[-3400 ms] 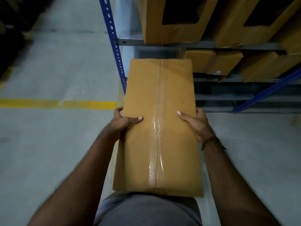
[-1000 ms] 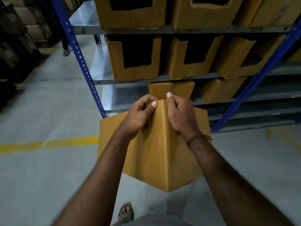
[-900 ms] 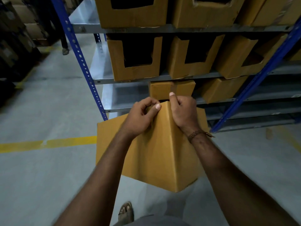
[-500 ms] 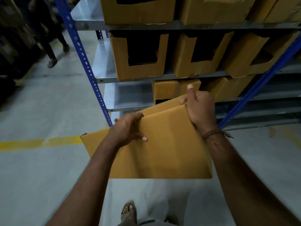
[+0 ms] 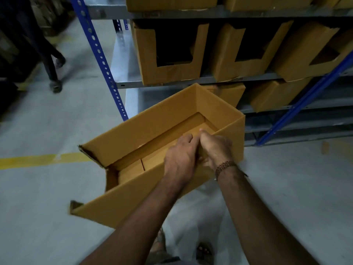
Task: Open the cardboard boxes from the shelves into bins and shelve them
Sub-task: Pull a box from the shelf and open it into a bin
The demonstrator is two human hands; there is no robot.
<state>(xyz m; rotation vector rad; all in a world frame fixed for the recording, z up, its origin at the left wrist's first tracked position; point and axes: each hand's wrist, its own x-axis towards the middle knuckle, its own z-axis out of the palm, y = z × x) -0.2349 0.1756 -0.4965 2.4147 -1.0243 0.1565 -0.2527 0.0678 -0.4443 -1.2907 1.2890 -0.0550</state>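
Change since half a second ago: the cardboard box [image 5: 152, 138], then a flat folded sheet between the hands, now stands opened into a rectangular tube held in the air in front of the shelving, its open top toward the camera.

Shelving [image 5: 191, 81]: grey decks on blue uprights. The deck at box height carries three finished bins [image 5: 168, 69] with cut-out fronts; the deck below holds closed boxes.

Cardboard box: tilted, far corner near the shelf edge, near left corner hanging lowest over the floor. Bottom flaps [image 5: 152, 159] are folded inward; whether they are locked cannot be told. The left end looks torn or unsealed.

Left hand [image 5: 180, 159]: lies over the near long wall, fingers reaching down inside; their curl is hidden, so how tightly it grips cannot be told.

Right hand [image 5: 215, 148]: fingers curled over the same wall just beside the left hand, touching it, apparently pinching the rim.

Risks, as judged:
- Both hands bear on one short stretch of wall; the unsupported left end may sag or twist the box back toward flat.
- Loose bottom flaps could spring open under pressing.
- The torn left corner may rip further if pulled.
- The far corner could knock the shelf edge.
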